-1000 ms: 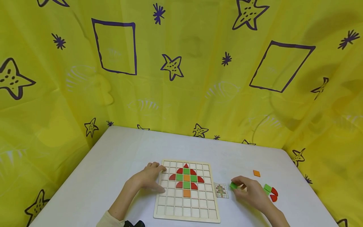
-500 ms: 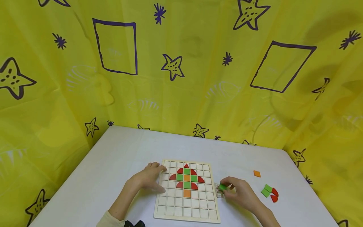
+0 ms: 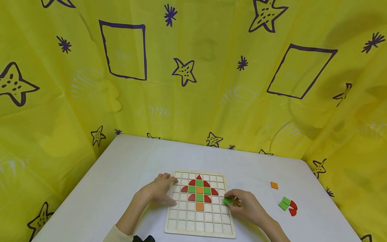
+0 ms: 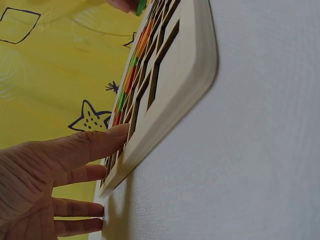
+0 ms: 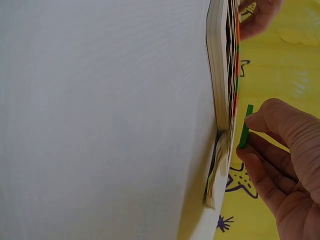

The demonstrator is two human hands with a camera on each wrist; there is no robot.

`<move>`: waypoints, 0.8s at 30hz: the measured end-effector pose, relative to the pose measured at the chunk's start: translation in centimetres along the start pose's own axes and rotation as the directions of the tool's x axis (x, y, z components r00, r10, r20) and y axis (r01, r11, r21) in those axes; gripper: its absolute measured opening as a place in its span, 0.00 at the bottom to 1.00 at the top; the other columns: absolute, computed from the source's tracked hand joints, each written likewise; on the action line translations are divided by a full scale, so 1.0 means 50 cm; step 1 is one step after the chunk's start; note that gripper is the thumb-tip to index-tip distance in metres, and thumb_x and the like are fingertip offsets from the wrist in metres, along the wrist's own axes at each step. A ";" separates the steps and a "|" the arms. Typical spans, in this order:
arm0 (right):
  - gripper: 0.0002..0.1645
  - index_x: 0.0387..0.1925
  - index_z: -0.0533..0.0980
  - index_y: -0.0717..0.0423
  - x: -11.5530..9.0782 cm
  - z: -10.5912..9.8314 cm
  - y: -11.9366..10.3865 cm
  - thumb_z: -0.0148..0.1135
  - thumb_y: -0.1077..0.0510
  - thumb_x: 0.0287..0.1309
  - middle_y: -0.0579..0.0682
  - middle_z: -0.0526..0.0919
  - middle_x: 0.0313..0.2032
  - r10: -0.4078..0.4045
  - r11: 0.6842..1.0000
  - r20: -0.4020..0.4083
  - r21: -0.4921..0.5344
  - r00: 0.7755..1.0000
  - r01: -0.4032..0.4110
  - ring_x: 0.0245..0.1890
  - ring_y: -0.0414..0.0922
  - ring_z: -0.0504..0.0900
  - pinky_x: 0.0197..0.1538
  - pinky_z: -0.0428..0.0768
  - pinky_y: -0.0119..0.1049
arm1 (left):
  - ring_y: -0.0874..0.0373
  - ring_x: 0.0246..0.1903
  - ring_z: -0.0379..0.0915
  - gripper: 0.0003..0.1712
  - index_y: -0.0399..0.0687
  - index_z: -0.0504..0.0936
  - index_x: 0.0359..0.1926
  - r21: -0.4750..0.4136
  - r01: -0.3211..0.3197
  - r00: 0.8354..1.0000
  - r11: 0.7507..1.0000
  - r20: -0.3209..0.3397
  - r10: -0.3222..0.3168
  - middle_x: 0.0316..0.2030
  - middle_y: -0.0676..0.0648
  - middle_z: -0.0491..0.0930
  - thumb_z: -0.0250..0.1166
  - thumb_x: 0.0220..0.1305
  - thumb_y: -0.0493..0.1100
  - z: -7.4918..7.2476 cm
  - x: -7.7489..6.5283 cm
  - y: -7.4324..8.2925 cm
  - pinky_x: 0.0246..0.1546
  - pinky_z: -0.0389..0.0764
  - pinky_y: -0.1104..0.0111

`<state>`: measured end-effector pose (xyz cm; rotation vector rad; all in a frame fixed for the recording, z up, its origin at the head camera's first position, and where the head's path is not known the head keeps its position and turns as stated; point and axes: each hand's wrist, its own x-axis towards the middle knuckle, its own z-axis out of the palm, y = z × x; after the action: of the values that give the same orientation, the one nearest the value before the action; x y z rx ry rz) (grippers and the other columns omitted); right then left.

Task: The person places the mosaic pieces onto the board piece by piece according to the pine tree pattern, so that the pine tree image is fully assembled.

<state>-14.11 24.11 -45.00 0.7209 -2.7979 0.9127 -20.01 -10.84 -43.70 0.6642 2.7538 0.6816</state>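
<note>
A wooden grid board (image 3: 199, 234) lies on the white table. Red, green and orange tiles (image 3: 199, 190) form a tree-like figure in its cells. My left hand (image 3: 158, 190) rests at the board's left edge, thumb on the rim and fingers fairly straight, as the left wrist view also shows. Over the board's right edge, my right hand (image 3: 246, 205) pinches a green square tile (image 3: 227, 200) between thumb and fingers. In the right wrist view that tile is seen edge-on, held above the surface. A small pattern card (image 5: 216, 172) sits beside the board, hidden under the right hand in the head view.
To the right lie loose tiles: an orange square (image 3: 274, 185), two green squares (image 3: 284, 203) and red rounded pieces (image 3: 293, 208). A yellow curtain (image 3: 193, 101) with star drawings hangs around the table's back and sides. Something black (image 3: 143, 238) shows near the left sleeve.
My right hand has moved left with the green tile, from right of the card, across it, to the board's right edge. The left hand has stayed in place.
</note>
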 end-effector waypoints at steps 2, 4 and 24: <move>0.16 0.44 0.84 0.53 0.004 0.005 -0.006 0.72 0.67 0.52 0.40 0.87 0.41 0.020 1.000 0.018 0.003 1.000 -0.020 0.38 0.34 0.79 0.44 0.83 0.33 | 0.38 0.64 0.65 0.42 0.47 0.78 0.62 -0.005 0.003 1.000 1.000 0.002 -0.003 0.62 0.38 0.72 0.82 0.46 0.52 0.000 0.000 0.001 0.63 0.71 0.41; 0.16 0.45 0.84 0.52 0.007 0.010 -0.014 0.72 0.66 0.53 0.39 0.86 0.42 0.032 0.999 0.040 0.004 0.999 -0.033 0.38 0.34 0.79 0.45 0.82 0.34 | 0.38 0.64 0.65 0.42 0.47 0.78 0.62 -0.007 0.005 1.000 1.000 0.005 -0.005 0.62 0.38 0.72 0.82 0.46 0.52 0.000 0.000 0.001 0.63 0.71 0.41; 0.13 0.45 0.85 0.50 0.039 0.048 -0.071 0.71 0.63 0.58 0.38 0.86 0.44 -0.011 1.000 0.196 -0.025 0.981 0.016 0.42 0.38 0.77 0.53 0.81 0.40 | 0.39 0.63 0.65 0.41 0.47 0.78 0.62 0.005 0.006 1.000 1.000 0.004 -0.006 0.62 0.38 0.72 0.81 0.47 0.53 0.000 -0.001 0.001 0.62 0.72 0.42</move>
<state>-14.06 19.44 -44.59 0.8692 -2.9639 0.8438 -19.93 -10.85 -43.67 0.6571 2.7540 0.6718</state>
